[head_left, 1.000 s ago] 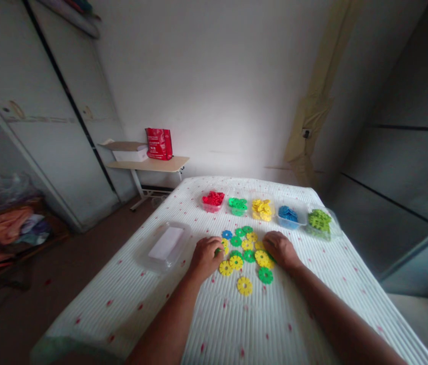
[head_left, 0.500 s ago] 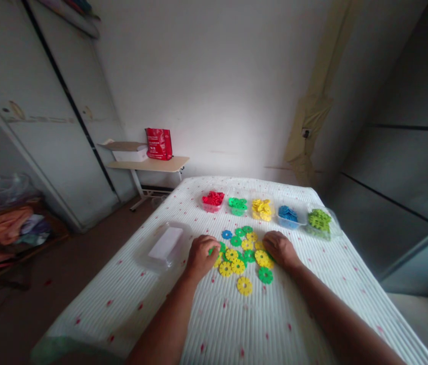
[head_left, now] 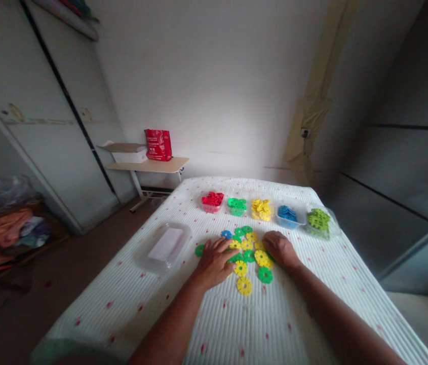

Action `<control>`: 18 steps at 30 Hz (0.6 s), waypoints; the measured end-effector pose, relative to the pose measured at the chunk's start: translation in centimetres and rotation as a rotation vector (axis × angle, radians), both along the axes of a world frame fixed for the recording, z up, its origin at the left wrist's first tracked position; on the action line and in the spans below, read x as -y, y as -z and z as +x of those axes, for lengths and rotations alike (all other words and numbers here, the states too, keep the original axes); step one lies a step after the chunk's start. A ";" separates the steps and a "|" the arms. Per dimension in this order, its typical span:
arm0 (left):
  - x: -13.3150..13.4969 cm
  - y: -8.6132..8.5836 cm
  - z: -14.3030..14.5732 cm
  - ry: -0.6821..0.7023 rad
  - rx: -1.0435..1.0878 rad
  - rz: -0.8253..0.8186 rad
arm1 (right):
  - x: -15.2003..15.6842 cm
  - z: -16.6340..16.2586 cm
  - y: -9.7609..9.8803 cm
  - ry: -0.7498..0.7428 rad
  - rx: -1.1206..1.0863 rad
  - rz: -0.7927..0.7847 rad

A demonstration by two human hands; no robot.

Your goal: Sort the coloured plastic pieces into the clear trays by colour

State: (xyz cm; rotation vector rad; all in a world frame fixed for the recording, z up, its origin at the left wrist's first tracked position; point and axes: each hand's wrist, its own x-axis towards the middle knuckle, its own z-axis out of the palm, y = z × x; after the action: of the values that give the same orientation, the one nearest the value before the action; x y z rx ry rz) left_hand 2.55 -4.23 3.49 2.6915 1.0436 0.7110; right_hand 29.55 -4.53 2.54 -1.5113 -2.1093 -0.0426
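Notched flower-shaped plastic discs lie in a loose, overlapping pile on the table. Yellow discs and green discs make up most of it, with one blue disc at the far edge. My left hand rests flat on the pile's left side, fingers spread, covering some discs. Just left of its fingertips a single green disc lies apart. Against the pile's right edge, my right hand has its fingers curled in beside yellow discs; whatever they hold, if anything, is hidden.
Along the back stand clear tubs of red pieces, green pieces, yellow pieces, blue pieces and light-green pieces. A clear plastic container with a pale label lies left. A side table holds a red bag.
My left hand has moved right and opened flat over the discs, shifting several. A green disc now lies alone on its left. My right hand has stayed put.
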 end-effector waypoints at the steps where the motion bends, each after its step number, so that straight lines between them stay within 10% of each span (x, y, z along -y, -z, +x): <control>1: 0.0 -0.1 0.0 -0.009 0.000 0.005 | 0.0 0.0 0.0 -0.001 -0.002 0.001; 18: -0.4 -0.2 -0.1 0.003 0.172 0.043 | 0.0 -0.1 -0.1 0.001 -0.005 0.016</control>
State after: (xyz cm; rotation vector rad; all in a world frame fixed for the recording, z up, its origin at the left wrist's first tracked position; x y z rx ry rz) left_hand 2.43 -3.86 3.65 2.6097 0.9921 0.9554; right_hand 29.41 -4.57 2.61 -1.5016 -2.1002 -0.0556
